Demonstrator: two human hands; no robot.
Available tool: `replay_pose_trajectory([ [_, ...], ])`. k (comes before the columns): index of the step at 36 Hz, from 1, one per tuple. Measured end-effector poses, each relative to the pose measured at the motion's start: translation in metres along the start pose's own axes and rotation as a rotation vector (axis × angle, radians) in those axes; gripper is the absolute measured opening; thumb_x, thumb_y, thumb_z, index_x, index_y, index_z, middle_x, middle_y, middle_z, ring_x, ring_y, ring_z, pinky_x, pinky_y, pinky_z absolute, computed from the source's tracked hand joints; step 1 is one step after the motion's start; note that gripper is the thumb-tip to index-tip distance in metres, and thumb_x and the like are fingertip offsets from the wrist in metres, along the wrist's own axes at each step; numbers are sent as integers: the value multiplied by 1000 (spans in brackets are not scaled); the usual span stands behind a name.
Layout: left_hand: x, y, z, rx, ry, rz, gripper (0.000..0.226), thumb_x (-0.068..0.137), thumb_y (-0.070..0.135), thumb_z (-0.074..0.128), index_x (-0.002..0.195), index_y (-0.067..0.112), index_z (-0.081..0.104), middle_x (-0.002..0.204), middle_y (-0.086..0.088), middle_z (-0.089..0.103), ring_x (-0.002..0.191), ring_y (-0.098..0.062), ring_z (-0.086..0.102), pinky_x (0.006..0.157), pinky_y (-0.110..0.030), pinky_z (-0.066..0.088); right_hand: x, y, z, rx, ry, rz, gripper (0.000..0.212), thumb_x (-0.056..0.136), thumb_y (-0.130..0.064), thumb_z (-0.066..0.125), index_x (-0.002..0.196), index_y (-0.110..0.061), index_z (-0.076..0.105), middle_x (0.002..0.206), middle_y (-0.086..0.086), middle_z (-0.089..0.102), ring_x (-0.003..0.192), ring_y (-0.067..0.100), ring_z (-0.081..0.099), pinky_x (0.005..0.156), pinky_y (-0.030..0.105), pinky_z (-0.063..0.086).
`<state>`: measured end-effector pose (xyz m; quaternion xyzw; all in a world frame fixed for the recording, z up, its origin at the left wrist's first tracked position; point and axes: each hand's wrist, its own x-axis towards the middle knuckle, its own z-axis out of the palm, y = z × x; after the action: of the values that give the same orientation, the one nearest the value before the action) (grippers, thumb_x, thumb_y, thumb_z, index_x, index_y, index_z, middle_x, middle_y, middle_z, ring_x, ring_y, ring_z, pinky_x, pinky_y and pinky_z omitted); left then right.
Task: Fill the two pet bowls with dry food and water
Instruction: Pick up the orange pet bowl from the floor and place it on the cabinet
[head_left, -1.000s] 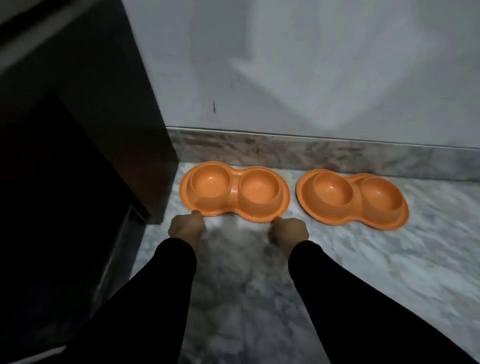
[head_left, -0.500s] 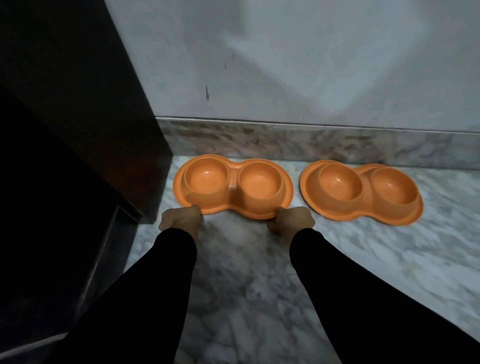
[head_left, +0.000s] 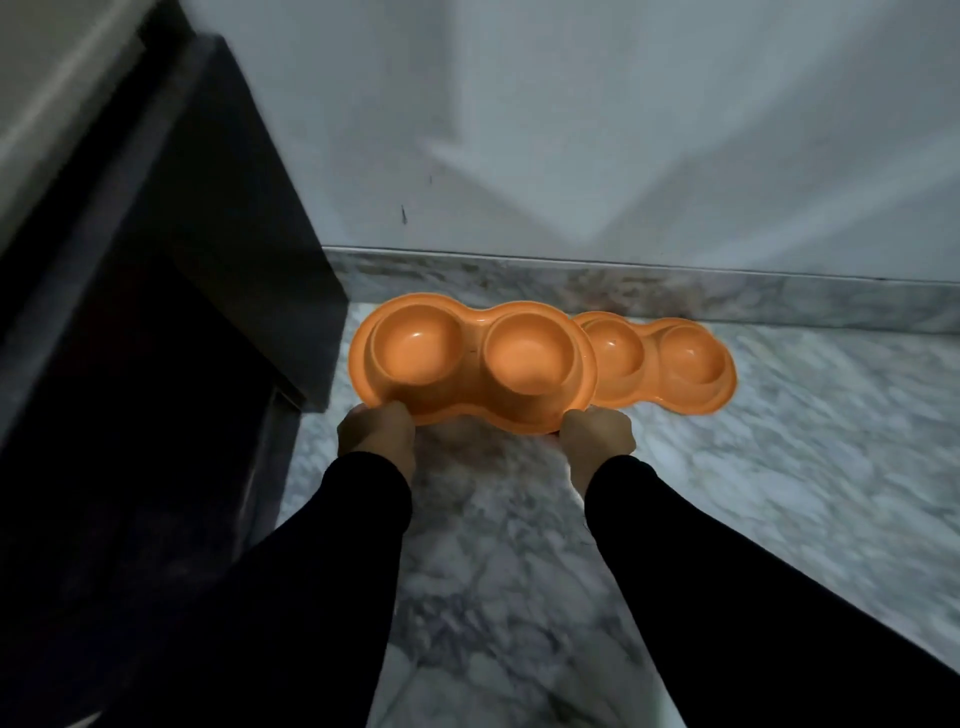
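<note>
An orange double pet bowl (head_left: 470, 314) with two round empty wells is lifted off the marble floor and held level. My left hand (head_left: 375, 434) grips its near left rim and my right hand (head_left: 597, 436) grips its near right rim. A second orange double pet bowl (head_left: 691, 395), also empty, lies on the floor behind and to the right, partly hidden by the lifted one. Both my arms are in black sleeves.
A dark cabinet (head_left: 156, 312) stands close on the left. A white wall (head_left: 623, 130) with a marble skirting (head_left: 779, 301) runs along the back. Grey-veined marble floor (head_left: 779, 493) spreads to the right and toward me.
Both hands closed on the left bowl's near rim and raised it off the floor; it now overlaps the second bowl in view. The second bowl stays where it was.
</note>
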<state>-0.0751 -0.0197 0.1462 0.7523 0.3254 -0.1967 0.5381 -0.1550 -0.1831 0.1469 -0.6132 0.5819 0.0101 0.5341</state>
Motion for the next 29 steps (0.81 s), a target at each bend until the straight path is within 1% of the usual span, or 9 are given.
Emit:
replay_pose_trajectory([
  [3,-41,20,-18,93,1,-13,31,71,5,52,98,0,66,88,-15,66,79,-31,63,62,-32,44,-32,-13,-25,30,-17,14,16,72,-11,55,81,1,62,90,22,71,86,35,68,63,34,48],
  [7,-97,58,-51,124,-66,-8,38,67,9,50,100,-2,64,88,-18,66,76,-33,62,53,-27,40,-84,-45,-66,77,8,6,21,75,-4,57,58,-9,45,78,17,69,81,35,67,56,30,40],
  [12,-167,112,-81,5,-128,21,69,65,25,49,126,-7,55,132,-27,55,120,-38,56,76,-32,41,-153,-98,-122,134,-7,6,27,81,3,56,58,-7,46,64,8,60,58,19,60,35,12,34],
  [16,-225,153,-110,51,-94,33,55,53,16,41,98,-11,55,97,-33,63,85,-48,61,61,-34,39,-203,-142,-165,149,7,15,21,80,6,54,61,-3,50,78,17,65,68,28,68,42,19,48],
  [18,-258,173,-124,8,-88,30,52,57,15,43,102,-9,55,78,-25,60,64,-41,56,56,-30,33,-232,-163,-186,156,7,7,8,76,5,54,71,9,57,87,25,67,87,40,69,67,41,61],
  [20,-291,191,-141,-43,-94,-4,50,62,14,45,106,0,62,82,-15,63,64,-29,54,57,-29,37,-258,-180,-207,144,8,-5,23,72,3,54,89,18,59,97,30,66,94,45,66,80,56,56],
  [23,-342,216,-164,43,-117,63,26,70,10,47,90,0,60,95,-16,66,79,-28,57,67,-34,42,-303,-208,-240,157,-14,-8,9,78,4,53,74,8,61,80,20,66,79,36,69,78,43,59],
  [26,-393,242,-188,-8,-72,53,5,75,9,50,76,5,48,65,-7,42,63,-27,40,58,-32,34,-345,-231,-276,199,-33,-16,15,82,8,50,73,0,58,75,15,63,74,31,69,69,34,59],
  [29,-431,263,-207,-39,-61,32,30,56,16,44,74,-9,46,62,-22,46,56,-40,49,50,-34,35,-386,-249,-308,187,-21,-62,19,79,6,49,63,-4,52,70,16,67,73,31,69,59,28,52],
])
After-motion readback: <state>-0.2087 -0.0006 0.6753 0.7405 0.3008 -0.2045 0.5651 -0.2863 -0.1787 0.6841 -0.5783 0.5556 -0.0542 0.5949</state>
